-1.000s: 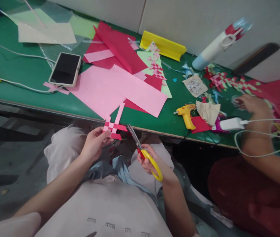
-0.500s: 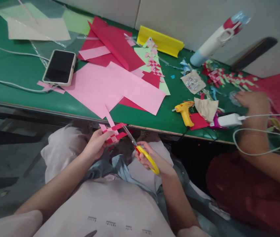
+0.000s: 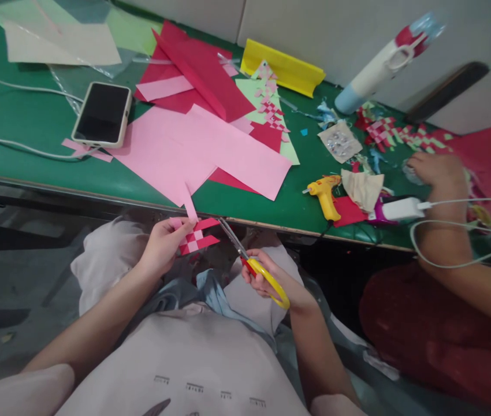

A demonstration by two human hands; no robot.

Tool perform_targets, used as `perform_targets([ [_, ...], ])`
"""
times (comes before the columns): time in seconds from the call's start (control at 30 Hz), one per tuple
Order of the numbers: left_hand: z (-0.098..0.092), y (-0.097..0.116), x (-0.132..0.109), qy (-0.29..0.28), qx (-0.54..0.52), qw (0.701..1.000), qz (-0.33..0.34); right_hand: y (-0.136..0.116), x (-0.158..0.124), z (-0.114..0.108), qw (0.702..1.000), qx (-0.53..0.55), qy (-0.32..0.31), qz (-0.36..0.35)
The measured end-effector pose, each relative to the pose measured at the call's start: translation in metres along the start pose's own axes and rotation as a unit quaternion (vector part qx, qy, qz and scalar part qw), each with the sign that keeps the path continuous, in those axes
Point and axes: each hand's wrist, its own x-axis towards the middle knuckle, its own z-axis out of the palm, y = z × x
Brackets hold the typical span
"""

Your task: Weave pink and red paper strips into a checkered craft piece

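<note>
Between its thumb and fingers, my left hand pinches a small woven piece of pink and red paper strips in front of the table's edge. Two red strip ends point right from the weave, and a pink strip sticks up. My right hand is wrapped round the yellow handle of the scissors. The blades point up and left, their tips just right of the upper red strip. Large pink paper sheets lie on the table just beyond.
On the green table lie a phone with cables, red paper, a yellow glue gun and woven strips. At the right, another person's hand touches a small clear item. A bottle leans behind.
My left hand has shifted slightly left and up on the woven piece, uncovering more of its checks. The scissors have moved a little right, away from the red strips.
</note>
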Motion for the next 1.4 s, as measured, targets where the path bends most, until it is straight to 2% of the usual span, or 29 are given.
perform_targets([
  [0.27,-0.013,0.019,-0.025,-0.055,0.058,0.997,-0.021,-0.005,-0.022,0.007,0.997,-0.017,0.032,-0.062],
  [0.67,-0.016,0.033,-0.056,-0.157,0.192,0.968,-0.035,-0.004,-0.023,0.028,0.996,0.064,-0.054,0.014],
  [0.93,-0.013,0.039,-0.065,-0.177,0.267,0.947,-0.039,-0.005,-0.023,0.038,0.995,0.078,-0.069,-0.01],
  [1.07,-0.011,0.039,-0.066,-0.191,0.289,0.937,-0.04,0.0,-0.022,0.038,0.993,0.096,-0.073,0.002],
  [1.4,-0.007,0.035,-0.065,-0.199,0.264,0.943,-0.036,0.008,-0.021,0.035,0.993,0.088,-0.075,0.014],
])
